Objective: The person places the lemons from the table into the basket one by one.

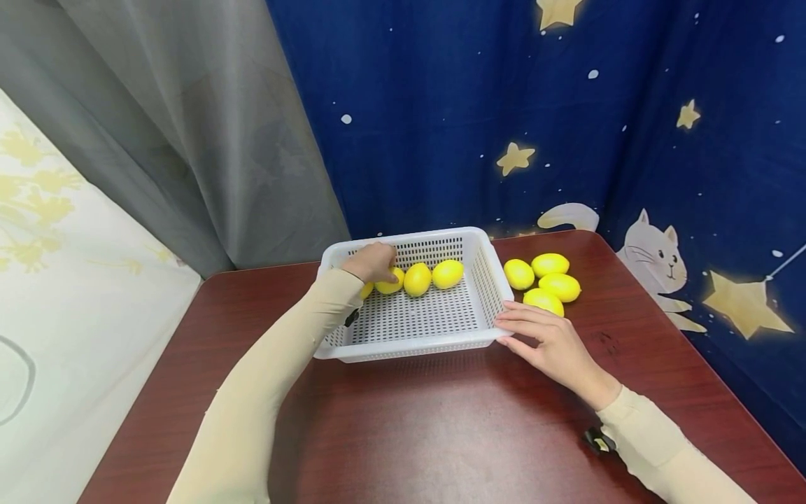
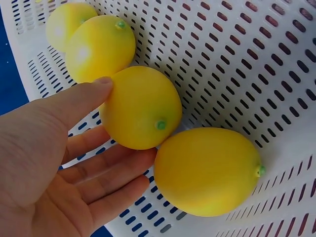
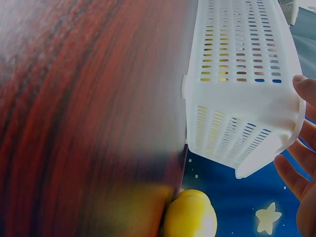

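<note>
A white perforated plastic basket (image 1: pixel 409 346) holds a row of several yellow lemons. My left hand (image 1: pixel 370 260) reaches over its left side and grips a lemon (image 2: pixel 140 108) between the thumb and fingers. Beside that fruit, in the left wrist view, lies a larger-looking lemon (image 2: pixel 207 173), and another lemon (image 2: pixel 101 47) touches it on the far side. My right hand (image 1: pixel 557 343) holds the basket's front right corner, thumb at the front and fingers over the rim. In the right wrist view only part of the right hand (image 3: pixel 306 197) shows.
Several loose lemons (image 1: pixel 559 287) lie on the dark red table (image 1: pixel 441 420) just right of the basket. A blue curtain with stars (image 1: pixel 441 140) and a grey curtain (image 1: pixel 189 140) hang behind the table's far edge.
</note>
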### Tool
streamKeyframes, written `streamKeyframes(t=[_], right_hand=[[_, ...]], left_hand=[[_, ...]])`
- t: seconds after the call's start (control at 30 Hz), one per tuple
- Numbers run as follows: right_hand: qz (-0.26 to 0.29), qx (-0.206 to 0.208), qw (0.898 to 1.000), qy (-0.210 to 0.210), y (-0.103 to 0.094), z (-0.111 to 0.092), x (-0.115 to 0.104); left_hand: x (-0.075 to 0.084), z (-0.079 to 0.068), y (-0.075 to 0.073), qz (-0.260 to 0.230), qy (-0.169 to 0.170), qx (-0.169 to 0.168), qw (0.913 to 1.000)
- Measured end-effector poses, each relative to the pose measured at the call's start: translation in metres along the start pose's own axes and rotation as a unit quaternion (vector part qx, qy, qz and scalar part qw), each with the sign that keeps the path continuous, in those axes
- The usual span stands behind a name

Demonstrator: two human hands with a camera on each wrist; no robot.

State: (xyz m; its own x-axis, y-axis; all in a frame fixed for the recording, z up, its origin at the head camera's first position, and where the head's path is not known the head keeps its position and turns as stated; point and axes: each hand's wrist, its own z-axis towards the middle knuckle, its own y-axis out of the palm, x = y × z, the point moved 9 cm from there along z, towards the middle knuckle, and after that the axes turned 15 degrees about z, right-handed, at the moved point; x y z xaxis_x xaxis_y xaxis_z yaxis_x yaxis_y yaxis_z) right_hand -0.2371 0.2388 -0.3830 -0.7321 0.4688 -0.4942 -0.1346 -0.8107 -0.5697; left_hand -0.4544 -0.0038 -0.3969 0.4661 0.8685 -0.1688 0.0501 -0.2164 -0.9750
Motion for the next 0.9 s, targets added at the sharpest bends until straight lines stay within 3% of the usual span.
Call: streamKeyframes(t=[0.5, 0.9], right_hand=[[-0.002, -0.002, 1.0, -0.001, 0.003, -0.001, 0.004], [-0.003, 0.001, 1.0, -0.008, 0.002, 0.001, 0.002]], left_hand=[[-0.003, -0.001, 0.003, -0.015, -0.005, -0.008, 0.9998], [-0.006, -0.002, -0.021, -0.046, 0.006, 0.017, 0.9988]])
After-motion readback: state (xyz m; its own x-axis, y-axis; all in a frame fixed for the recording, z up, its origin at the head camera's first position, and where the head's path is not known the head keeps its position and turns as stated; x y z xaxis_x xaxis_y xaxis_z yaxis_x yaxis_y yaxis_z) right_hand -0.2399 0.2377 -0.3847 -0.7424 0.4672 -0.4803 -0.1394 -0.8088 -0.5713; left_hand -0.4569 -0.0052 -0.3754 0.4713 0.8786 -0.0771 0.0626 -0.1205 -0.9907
